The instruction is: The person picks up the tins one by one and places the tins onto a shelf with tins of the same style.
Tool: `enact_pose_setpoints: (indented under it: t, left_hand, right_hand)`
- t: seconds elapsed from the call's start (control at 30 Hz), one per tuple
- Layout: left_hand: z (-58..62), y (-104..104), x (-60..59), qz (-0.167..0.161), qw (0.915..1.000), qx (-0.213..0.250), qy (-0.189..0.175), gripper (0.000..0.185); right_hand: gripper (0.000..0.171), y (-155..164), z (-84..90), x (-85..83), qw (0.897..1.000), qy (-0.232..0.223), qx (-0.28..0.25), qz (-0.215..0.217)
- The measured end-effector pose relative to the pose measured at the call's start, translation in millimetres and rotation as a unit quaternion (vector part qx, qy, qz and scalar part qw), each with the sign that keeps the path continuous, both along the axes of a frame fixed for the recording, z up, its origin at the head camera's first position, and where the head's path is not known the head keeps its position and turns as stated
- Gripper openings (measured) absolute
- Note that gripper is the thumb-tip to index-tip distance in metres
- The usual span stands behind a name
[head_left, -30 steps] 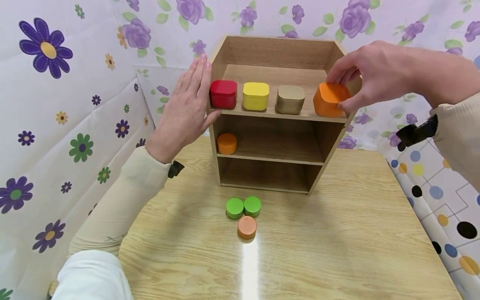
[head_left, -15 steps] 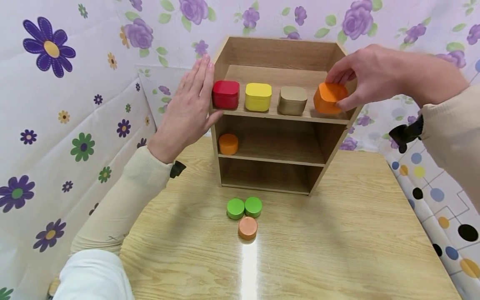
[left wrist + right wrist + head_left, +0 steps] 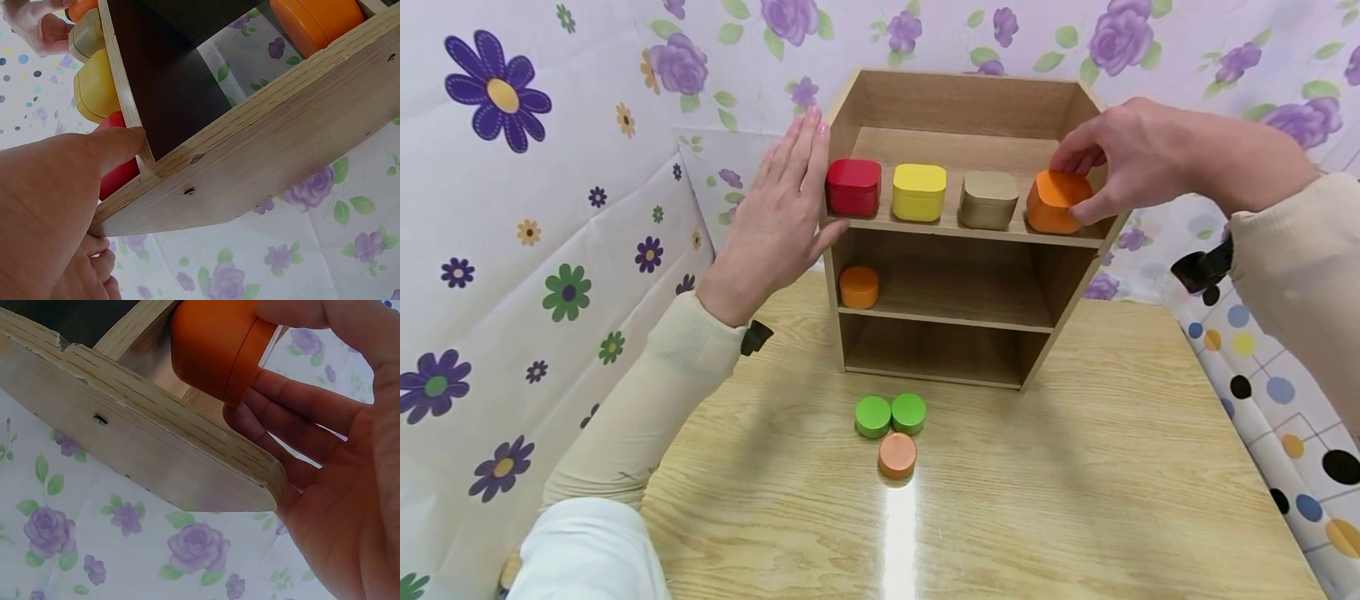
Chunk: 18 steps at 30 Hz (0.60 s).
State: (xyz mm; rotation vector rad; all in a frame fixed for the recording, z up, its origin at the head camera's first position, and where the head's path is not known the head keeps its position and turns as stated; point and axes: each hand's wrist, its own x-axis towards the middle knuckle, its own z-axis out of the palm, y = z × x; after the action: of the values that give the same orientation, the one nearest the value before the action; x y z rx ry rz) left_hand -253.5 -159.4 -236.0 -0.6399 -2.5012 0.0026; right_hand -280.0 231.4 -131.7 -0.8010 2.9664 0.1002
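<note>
A: "Right grip [image 3: 1141, 157]?"
B: "Pinching the orange box [image 3: 1057, 204] at the shelf [image 3: 958, 107]'s top right. Left grip [image 3: 771, 218] is lying straight-fingered against the shelf's left side."
A: "Technique?"
B: "Keeping the box level seems wise, fingers clearing the shelf's right wall."
A: "Obstructions?"
B: "Tan box [image 3: 988, 202] is standing nearer shelf centre, probably limiting sideways room; green discs [image 3: 873, 414] are lying before the shelf."

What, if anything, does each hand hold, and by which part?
The right hand holds the square orange box by its sides; the left hand only rests against the shelf.
</note>
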Motion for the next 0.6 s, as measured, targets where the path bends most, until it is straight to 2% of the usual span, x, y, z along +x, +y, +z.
enact_pose_setpoints:
  t: [0.4, 0.6]
  left_hand:
    - [0.5, 1.0, 0.1, -0.001, 1.0, -0.001, 0.001, 0.103]
    - [1.5, 1.9, 1.0, 0.001, 1.0, 0.003, -0.007, 0.103]
  right_hand:
    - [0.06, -3.4, 0.9, -1.6, 1.0, -0.008, 0.026, -0.007]
    - [0.065, -0.9, 4.5, 5.4, 1.0, 0.008, 0.023, -0.003]
